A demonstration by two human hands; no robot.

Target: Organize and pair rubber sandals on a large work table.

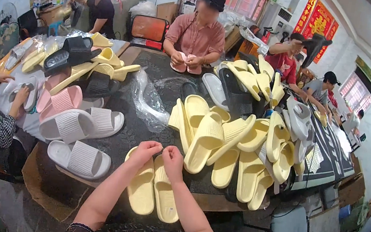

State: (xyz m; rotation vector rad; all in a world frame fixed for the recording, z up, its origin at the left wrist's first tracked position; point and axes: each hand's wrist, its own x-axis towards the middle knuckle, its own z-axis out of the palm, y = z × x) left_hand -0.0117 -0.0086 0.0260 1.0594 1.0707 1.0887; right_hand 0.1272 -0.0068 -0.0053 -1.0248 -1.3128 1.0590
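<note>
1. The left hand (145,150) and right hand (172,156) were both pinched shut at the far ends of two yellow slippers (155,190).
2. The slippers lay side by side on the desk (137,130), long ways toward the person.
3. Both hands were equally near.
4. Whatever the fingers pinched was too small to see.

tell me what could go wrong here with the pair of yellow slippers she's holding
The yellow slipper pair overhangs the table's near edge, steadied only by the left hand and right hand at the straps; letting go could tip it off. The leaning pile of yellow slippers beside the right hand could topple if bumped.
</note>
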